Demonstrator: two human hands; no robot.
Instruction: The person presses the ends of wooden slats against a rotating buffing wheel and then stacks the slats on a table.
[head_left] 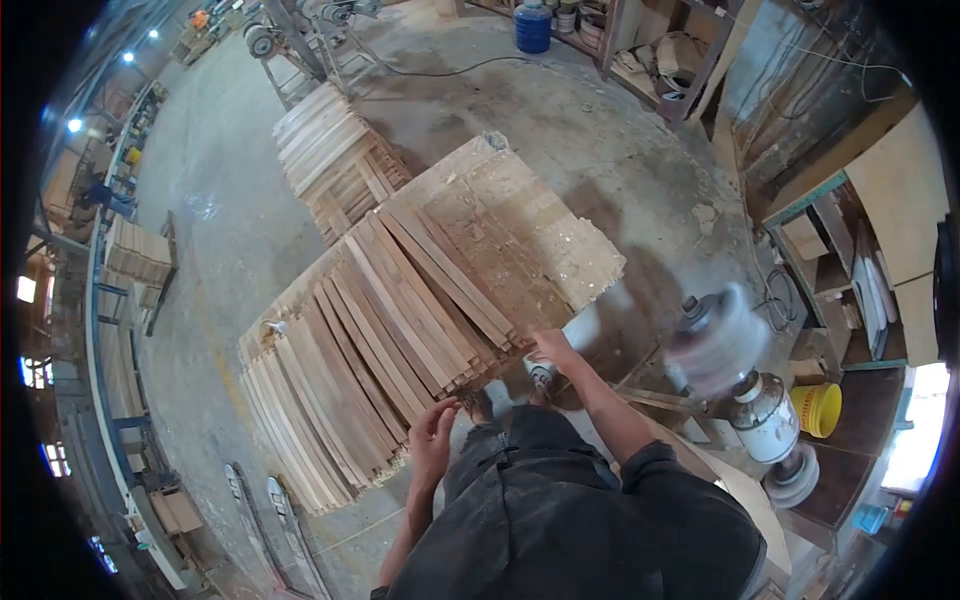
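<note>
Many long wooden strips (375, 320) lie side by side in a row on a worn wooden table (540, 215). My left hand (432, 435) is beside the near ends of the strips, its fingers curled; whether anything is between them is too small to tell. At the right end of the row, my right hand (550, 350) is at the near end of the last strips, its fingertips partly hidden against the wood. One strip (440, 275) there lies at a slant to its neighbours.
Behind the table stands a stack of wooden pieces (325, 140). A machine with a blurred spinning wheel (720, 345) stands at the right, near a yellow bucket (820, 410). Shelves (850, 260) line the right side. A blue container (532, 28) is at the back.
</note>
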